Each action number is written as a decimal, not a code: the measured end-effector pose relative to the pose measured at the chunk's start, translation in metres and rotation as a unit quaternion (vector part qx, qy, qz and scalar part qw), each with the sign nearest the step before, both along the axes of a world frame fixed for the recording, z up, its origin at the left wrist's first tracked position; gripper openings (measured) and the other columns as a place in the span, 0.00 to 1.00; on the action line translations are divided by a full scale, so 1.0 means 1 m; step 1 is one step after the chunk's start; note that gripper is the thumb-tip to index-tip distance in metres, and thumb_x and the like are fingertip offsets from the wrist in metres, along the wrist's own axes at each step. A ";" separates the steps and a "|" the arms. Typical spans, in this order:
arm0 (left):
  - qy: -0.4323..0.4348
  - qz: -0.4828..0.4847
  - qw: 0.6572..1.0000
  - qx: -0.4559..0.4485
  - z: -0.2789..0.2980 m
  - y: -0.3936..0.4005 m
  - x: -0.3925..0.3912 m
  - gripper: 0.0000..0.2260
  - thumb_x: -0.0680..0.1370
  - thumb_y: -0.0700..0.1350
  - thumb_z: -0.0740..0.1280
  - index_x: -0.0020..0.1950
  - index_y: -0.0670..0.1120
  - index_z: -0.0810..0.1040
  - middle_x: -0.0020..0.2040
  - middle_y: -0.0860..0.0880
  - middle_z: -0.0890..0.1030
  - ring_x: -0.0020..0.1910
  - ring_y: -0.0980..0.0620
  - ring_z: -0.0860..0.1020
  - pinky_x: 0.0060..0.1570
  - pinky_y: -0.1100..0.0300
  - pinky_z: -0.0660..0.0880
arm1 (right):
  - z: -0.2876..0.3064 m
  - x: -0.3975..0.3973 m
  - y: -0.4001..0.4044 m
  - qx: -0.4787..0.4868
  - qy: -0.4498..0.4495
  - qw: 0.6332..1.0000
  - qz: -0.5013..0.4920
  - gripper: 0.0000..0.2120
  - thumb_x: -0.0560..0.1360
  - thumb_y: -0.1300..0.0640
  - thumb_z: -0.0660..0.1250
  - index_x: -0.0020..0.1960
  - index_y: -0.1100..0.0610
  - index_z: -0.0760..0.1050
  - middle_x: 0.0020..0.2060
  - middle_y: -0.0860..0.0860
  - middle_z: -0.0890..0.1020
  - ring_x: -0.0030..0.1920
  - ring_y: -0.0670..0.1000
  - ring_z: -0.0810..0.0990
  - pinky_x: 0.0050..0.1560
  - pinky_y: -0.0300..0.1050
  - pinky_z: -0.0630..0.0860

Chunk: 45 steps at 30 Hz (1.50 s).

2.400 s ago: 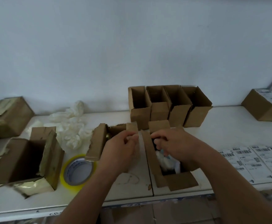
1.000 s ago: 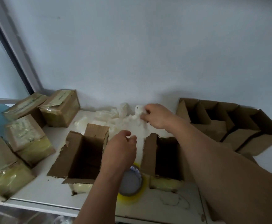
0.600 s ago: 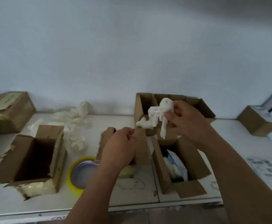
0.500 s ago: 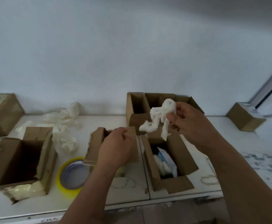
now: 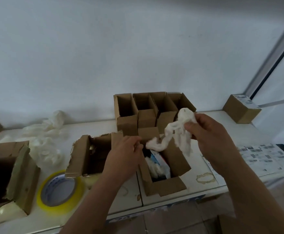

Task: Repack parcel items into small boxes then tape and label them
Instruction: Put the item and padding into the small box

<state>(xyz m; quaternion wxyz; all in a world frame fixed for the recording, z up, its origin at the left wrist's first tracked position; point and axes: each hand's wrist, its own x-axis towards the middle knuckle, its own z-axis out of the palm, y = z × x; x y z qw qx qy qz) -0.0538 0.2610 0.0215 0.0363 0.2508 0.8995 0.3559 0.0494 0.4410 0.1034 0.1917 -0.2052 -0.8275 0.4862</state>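
The right hand (image 5: 210, 137) pinches a wad of white stuffing (image 5: 176, 132) between thumb and curled fingers, holding it in the air just above the far end of the small open box (image 5: 163, 166), with a loose tail of the wad dangling toward the box mouth. The left hand (image 5: 124, 157) is at the left wall of that box with its fingers bent; whether they clamp the cardboard flap or only touch it cannot be told. Inside the box lie a blue and white packet (image 5: 158, 159) and more white padding. The judgement here is that the trailing tail may catch on the upright far flap or drape over the rim, leaving filler outside so the flaps will not close flat for taping; too much filler could also bulge the top. To the left, touching the left hand's side, stands a torn open parcel carton (image 5: 89, 156), and near it a roll of yellow tape (image 5: 60, 190) lies flat on the white table (image 5: 239, 132). Farther left is another opened carton (image 5: 11, 176), and a heap of spare stuffing (image 5: 43, 135) lies behind it. A row of empty small boxes (image 5: 148, 112) stands just beyond the hands, crowding the far flap. A sheet of shipping labels (image 5: 262, 154) lies to the right, and a sealed box (image 5: 240, 108) sits at far right.
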 end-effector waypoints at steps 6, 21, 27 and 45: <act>0.115 -0.073 0.985 -0.107 -0.010 0.017 -0.003 0.15 0.83 0.53 0.57 0.69 0.56 0.73 0.68 0.57 0.73 0.73 0.56 0.61 0.74 0.59 0.50 | -0.020 -0.002 0.006 0.083 -0.043 0.995 -0.034 0.03 0.80 0.51 0.62 0.50 0.50 0.73 0.39 0.46 0.78 0.38 0.42 0.76 0.34 0.31 0.68; 0.132 -0.210 0.908 -0.337 -0.012 0.046 -0.011 0.21 0.83 0.48 0.54 0.76 0.59 0.60 0.62 0.56 0.78 0.64 0.54 0.73 0.75 0.47 0.43 | -0.088 -0.017 0.017 0.359 -0.232 0.902 0.067 0.19 0.77 0.43 0.47 0.60 0.44 0.71 0.56 0.45 0.73 0.56 0.49 0.68 0.55 0.43 0.65; 0.100 -0.208 0.900 -0.371 -0.011 0.056 -0.015 0.17 0.82 0.49 0.56 0.70 0.60 0.69 0.61 0.52 0.75 0.64 0.51 0.71 0.75 0.44 0.45 | -0.085 -0.011 0.001 0.364 -0.196 0.909 0.050 0.19 0.80 0.43 0.55 0.66 0.48 0.71 0.56 0.48 0.71 0.52 0.47 0.66 0.55 0.43 0.67; -0.164 -0.191 0.962 -0.105 -0.013 0.051 -0.021 0.27 0.80 0.65 0.37 0.78 0.62 0.55 0.76 0.53 0.65 0.78 0.54 0.55 0.76 0.47 0.39 | -0.088 -0.014 -0.013 0.423 -0.213 0.877 0.075 0.17 0.77 0.45 0.63 0.63 0.51 0.70 0.58 0.51 0.73 0.57 0.52 0.72 0.56 0.45 0.64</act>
